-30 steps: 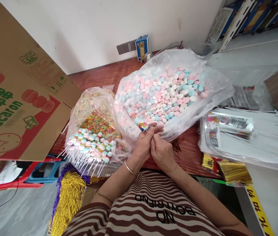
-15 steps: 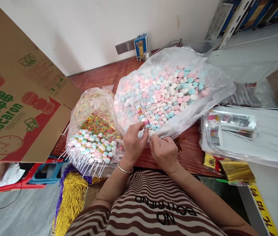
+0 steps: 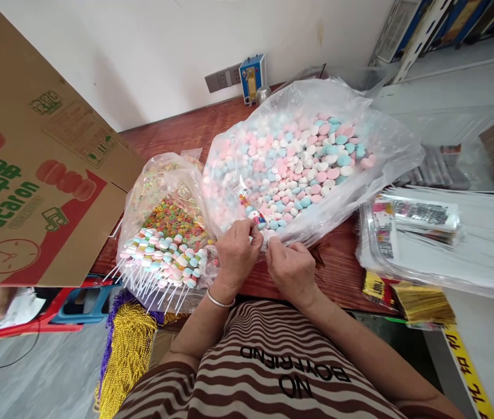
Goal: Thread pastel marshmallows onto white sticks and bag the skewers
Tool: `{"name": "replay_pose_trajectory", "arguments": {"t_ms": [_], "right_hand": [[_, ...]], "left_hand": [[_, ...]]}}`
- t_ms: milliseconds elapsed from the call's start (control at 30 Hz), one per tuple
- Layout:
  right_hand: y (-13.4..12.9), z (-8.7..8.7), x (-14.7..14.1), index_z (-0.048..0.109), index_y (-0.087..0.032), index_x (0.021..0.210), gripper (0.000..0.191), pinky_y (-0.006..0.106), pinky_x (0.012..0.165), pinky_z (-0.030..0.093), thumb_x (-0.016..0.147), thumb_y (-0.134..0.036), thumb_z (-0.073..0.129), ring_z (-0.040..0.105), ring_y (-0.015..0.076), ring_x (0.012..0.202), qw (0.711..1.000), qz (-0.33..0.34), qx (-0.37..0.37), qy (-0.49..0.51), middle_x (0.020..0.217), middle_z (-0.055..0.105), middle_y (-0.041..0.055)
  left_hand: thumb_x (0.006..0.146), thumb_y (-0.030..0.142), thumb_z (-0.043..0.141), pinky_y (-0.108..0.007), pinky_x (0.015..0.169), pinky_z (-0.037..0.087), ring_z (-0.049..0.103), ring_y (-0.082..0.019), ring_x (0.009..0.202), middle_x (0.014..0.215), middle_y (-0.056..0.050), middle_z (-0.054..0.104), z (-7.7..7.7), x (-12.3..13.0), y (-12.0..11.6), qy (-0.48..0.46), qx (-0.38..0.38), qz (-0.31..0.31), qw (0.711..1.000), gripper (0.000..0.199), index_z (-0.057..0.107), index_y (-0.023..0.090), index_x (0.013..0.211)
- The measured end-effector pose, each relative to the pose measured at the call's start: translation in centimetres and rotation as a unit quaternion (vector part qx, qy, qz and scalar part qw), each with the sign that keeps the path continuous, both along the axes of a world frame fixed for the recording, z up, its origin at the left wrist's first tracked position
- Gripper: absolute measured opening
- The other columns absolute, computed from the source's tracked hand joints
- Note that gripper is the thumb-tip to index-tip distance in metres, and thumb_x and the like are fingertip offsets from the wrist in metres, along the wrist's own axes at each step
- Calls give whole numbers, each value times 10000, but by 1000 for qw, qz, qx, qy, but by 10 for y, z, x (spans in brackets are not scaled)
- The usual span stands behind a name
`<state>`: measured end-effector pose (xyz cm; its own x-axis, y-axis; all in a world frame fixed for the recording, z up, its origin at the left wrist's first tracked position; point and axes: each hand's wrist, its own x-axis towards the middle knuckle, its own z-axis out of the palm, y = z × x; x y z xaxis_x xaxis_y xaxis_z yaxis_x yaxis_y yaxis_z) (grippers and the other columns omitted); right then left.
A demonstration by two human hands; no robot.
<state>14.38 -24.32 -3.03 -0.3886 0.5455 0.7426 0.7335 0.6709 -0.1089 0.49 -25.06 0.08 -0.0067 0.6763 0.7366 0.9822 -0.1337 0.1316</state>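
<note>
A wrapped marshmallow skewer point(image 3: 253, 215), in a clear printed bag, slants up from the fingers of my left hand point(image 3: 238, 251), which is closed around its lower end. Close beside it, my right hand point(image 3: 291, 269) is pinched shut near the bag's bottom; whatever lies between its fingertips is too small to make out. Just beyond both hands spreads a large clear bag point(image 3: 386, 154) of loose pink, white and blue marshmallows point(image 3: 303, 169). To the left, finished marshmallow skewers point(image 3: 163, 256) on white sticks rest on a bag of colourful ring-shaped pieces point(image 3: 172, 218).
A cardboard box point(image 3: 54, 157) stands at the left. On the right, a plastic tray point(image 3: 430, 267) holds white sticks point(image 3: 486, 233) and printed wrappers point(image 3: 425, 212). Gold twist ties point(image 3: 423, 302) lie near the table edge; a small blue device point(image 3: 253, 78) stands by the wall.
The wrapped skewer's top has dipped slightly as my left fingers curled further over its lower end. My right hand stays pinched in nearly the same place.
</note>
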Motion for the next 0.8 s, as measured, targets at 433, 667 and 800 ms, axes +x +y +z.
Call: {"name": "replay_pose_trajectory", "arguments": {"t_ms": [433, 667, 800], "right_hand": [[-3, -1, 1, 550, -202, 775, 279, 299, 568, 289, 1027, -186, 430, 489, 159, 521, 987, 37, -116, 103, 549, 560, -1], [-6, 0, 12, 601, -189, 951, 233, 243, 619, 423, 1057, -251, 402, 614, 149, 643, 942, 118, -237, 207, 751, 668, 23], [-9, 2, 13, 621, -182, 941, 242, 268, 620, 430, 1046, -236, 411, 596, 168, 626, 959, 139, -194, 155, 695, 655, 25]], "left_hand": [[917, 119, 548, -265, 617, 404, 598, -130, 652, 713, -7, 630, 11, 10, -14, 7, -19, -107, 994, 87, 602, 187, 914], [953, 310, 627, -263, 738, 510, 628, -128, 789, 891, -33, 648, 8, 10, -10, -325, 1, -110, 939, 124, 590, 206, 1010], [982, 581, 518, -284, 713, 555, 666, -153, 852, 1029, -84, 670, 24, 5, 12, -604, -64, -163, 777, 407, 577, 232, 1182]]}}
